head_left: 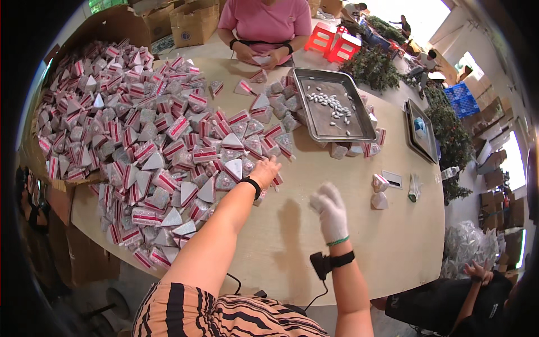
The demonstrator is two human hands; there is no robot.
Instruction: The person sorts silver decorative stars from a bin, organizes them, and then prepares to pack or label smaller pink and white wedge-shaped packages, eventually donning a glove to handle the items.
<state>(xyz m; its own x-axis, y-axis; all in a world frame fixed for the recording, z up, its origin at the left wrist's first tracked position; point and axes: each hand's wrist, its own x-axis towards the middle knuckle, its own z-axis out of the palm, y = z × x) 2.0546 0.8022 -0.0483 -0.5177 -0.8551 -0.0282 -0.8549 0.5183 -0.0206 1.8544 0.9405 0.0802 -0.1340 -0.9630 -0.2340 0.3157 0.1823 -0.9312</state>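
Observation:
My bare left hand [264,171] reaches to the near right edge of a big heap of small wrapped wedge-shaped packs [168,129]. Its fingers are slightly apart and lie over the packs there; I cannot see a firm grip on any one. A pack [277,180] with a pink-red stripe shows beside the fingertips. Farther right, my right hand [330,213] wears a white glove and is held above the table, fingers pointing away from me. It looks open, with nothing visible in it. Two loose packs [380,192] lie to its right.
A metal tray [337,138] with small whitish pieces [331,105] rests partly on packs. Opposite, a person in pink [266,22] holds something small. Stacked trays [421,132] and a small clear bag [414,188] lie on the tabletop [387,247]. Another person sits at the lower right.

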